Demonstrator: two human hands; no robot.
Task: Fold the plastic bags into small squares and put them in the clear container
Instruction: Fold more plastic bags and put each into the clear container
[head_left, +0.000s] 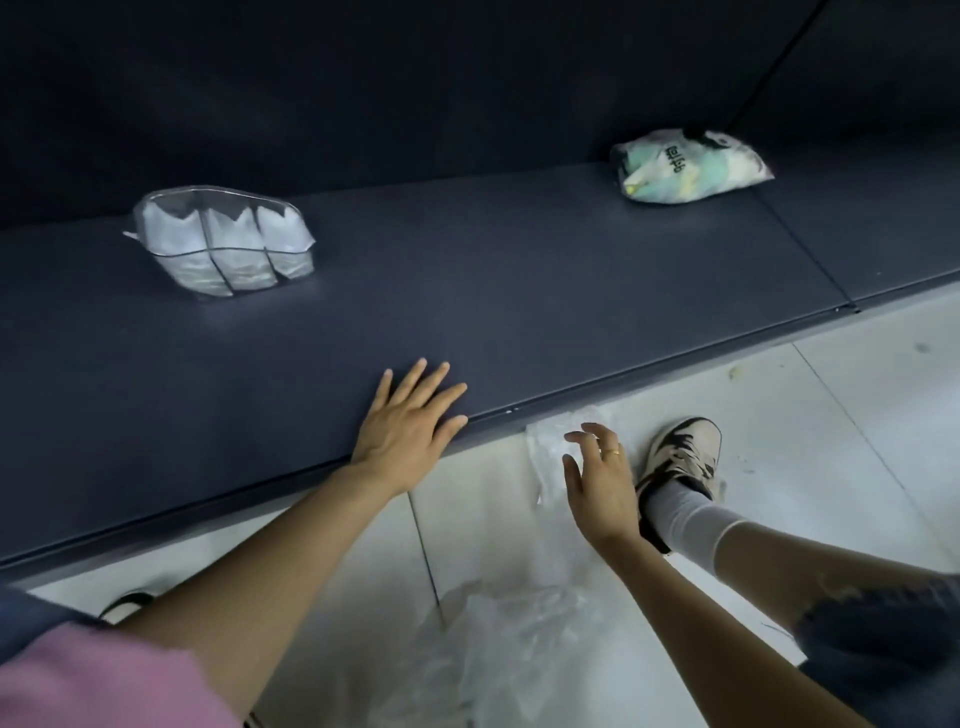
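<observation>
Nearest, a thin clear plastic bag (498, 644) lay crumpled on the floor, running up beneath the right hand (597, 470), whose spread fingers hovered over its light, limp, slippery film; a bunched edge looked easiest to pinch. Beyond, the left hand (410, 423) lay flat on the desk (519, 291); far past it stood the clear container (223, 244).

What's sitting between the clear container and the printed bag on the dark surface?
Nothing: in the head view, the dark surface lies bare between the clear container and the printed bag.
</observation>
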